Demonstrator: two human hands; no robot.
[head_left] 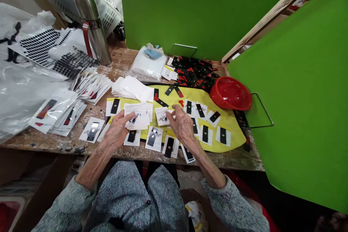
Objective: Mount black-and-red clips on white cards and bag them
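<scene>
My left hand (pixel 119 127) grips a small stack of printed white cards (pixel 137 116), thumb on top. Between the thumb and fingers of my right hand (pixel 181 125) is a single printed card (pixel 162 116), held over the yellow mat (pixel 174 93). Around both hands lie several white cards, each with a black strap piece on it, such as the black strap (pixel 169 147) near the front edge and another black strap (pixel 223 136) to the right. Loose black straps with red ends (pixel 178 91) rest on the mat beyond my right hand.
A red plastic basket (pixel 231 93) stands at the right, by the green panel. Behind the mat is a heap of black and red straps (pixel 193 72). Bagged cards (pixel 51 110) and a steel thermos (pixel 94 29) are on the left, near blank white sheets (pixel 133 87).
</scene>
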